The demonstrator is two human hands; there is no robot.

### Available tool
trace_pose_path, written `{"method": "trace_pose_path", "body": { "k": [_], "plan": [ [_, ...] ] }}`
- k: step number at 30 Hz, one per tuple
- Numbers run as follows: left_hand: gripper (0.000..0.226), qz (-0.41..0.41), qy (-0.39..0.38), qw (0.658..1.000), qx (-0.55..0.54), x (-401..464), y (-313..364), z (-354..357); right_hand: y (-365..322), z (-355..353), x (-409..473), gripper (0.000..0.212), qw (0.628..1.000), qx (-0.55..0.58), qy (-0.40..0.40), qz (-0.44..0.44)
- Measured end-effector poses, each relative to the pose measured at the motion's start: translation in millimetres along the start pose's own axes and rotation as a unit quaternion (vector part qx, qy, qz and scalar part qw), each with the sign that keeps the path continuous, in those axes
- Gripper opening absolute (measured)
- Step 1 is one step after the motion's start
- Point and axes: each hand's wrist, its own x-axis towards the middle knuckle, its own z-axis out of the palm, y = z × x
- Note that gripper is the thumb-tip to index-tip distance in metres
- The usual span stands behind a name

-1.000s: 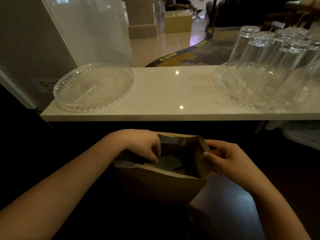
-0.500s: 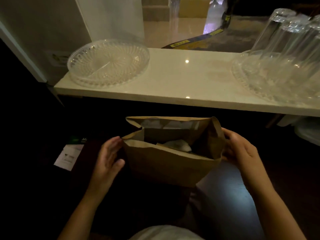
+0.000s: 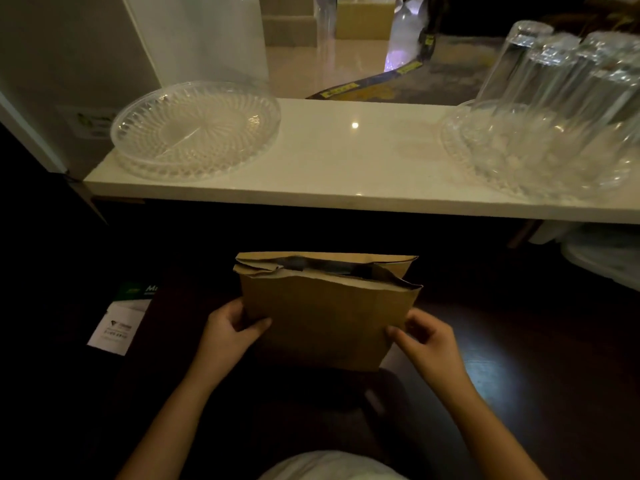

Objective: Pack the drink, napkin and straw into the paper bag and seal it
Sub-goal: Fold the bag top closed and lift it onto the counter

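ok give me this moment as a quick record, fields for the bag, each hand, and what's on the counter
bag: brown paper bag, upright, mouth pressed nearly flat but not folded over or sealed
bag contents: not identifiable through the narrow gap
left hand: left hand pinching the bag's left edge
right hand: right hand pinching the bag's right edge
counter: white counter beyond the bag
counter left: empty clear cut-glass plate
counter right: upturned drinking glasses on a second clear tray
lower left: printed leaflet on the dark surface
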Motion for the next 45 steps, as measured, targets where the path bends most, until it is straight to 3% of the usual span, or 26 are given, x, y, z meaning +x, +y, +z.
{"method": "trace_pose_path", "body": {
  "k": [1, 3, 5, 8, 10, 12, 19, 24, 32, 40, 45],
  "plan": [
    [0.034, 0.002, 0.004, 1.000, 0.016, 1, 0, 1, 1, 2, 2, 0.037, 1.000, 0.005, 0.005, 0.007],
    [0.071, 0.001, 0.018, 0.998, 0.061, 6, -7, 2, 7, 4, 5, 0.042, 0.999, -0.021, 0.042, 0.005],
    [0.114, -0.013, 0.004, 0.997, 0.082, 11, -13, 1, 17, 6, 10, 0.074, 0.994, -0.077, 0.072, 0.013],
    [0.128, -0.032, -0.066, 0.992, 0.106, 21, -17, 2, 24, 7, 19, 0.118, 0.995, -0.087, 0.000, 0.039],
    [0.118, -0.017, -0.092, 0.990, 0.102, 26, -15, 5, 26, 7, 27, 0.120, 0.996, -0.063, -0.050, 0.050],
    [0.103, 0.004, -0.083, 0.992, 0.091, 29, -10, 8, 22, 9, 33, 0.104, 0.995, -0.027, -0.077, 0.053],
    [0.052, 0.025, -0.086, 0.995, 0.032, 44, 1, -1, 13, 5, 47, 0.044, 0.998, 0.003, -0.052, 0.040],
    [0.035, 0.079, -0.084, 0.991, 0.067, 61, 30, -11, -12, -6, 61, 0.030, 0.997, 0.014, -0.077, -0.002],
    [0.034, 0.183, -0.111, 0.972, 0.100, 65, 75, -27, -54, -29, 79, 0.039, 0.993, 0.035, -0.058, -0.097],
    [0.059, 0.217, -0.130, 0.963, 0.094, 55, 83, -25, -50, -30, 73, 0.045, 0.993, 0.039, -0.070, -0.091],
    [0.051, 0.210, -0.145, 0.965, 0.063, 52, 74, -29, -55, -29, 71, 0.046, 0.990, 0.019, -0.070, -0.122]
  ]
}}
